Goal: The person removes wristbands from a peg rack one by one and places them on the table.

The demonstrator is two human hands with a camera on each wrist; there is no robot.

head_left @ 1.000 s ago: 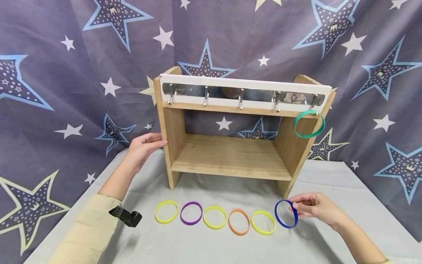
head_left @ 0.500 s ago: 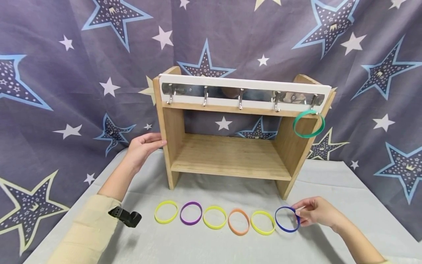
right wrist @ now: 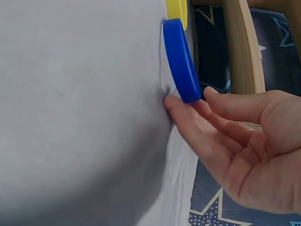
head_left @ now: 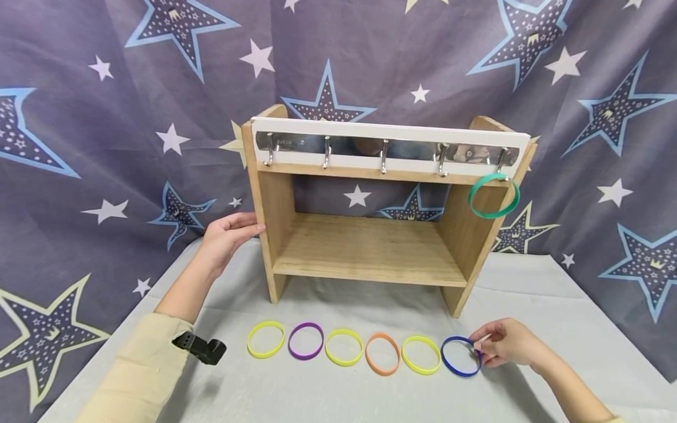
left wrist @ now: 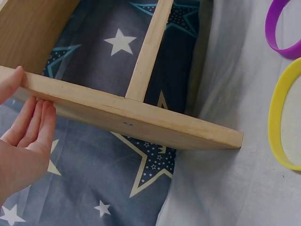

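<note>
My left hand rests on the left side panel of a wooden shelf, thumb at its front edge. In the left wrist view its fairly straight fingers touch the panel's outer face. My right hand is at the right edge of a blue silicone wristband, which lies on the cloth. In the right wrist view the thumb is just apart from the blue band, while other fingertips reach its lower end at the cloth. A green wristband hangs from the rightmost hook on the shelf's rail.
Left of the blue band, a row of wristbands lies on the grey cloth: orange, purple and several yellow ones. The white rail along the shelf's top bears several metal hooks. A star-patterned curtain hangs behind.
The blue wristband has gone from tilted in my right fingers to flat on the cloth, at the right end of the row. My right hand lowered slightly and loosened its pinch; my left stays on the shelf.
</note>
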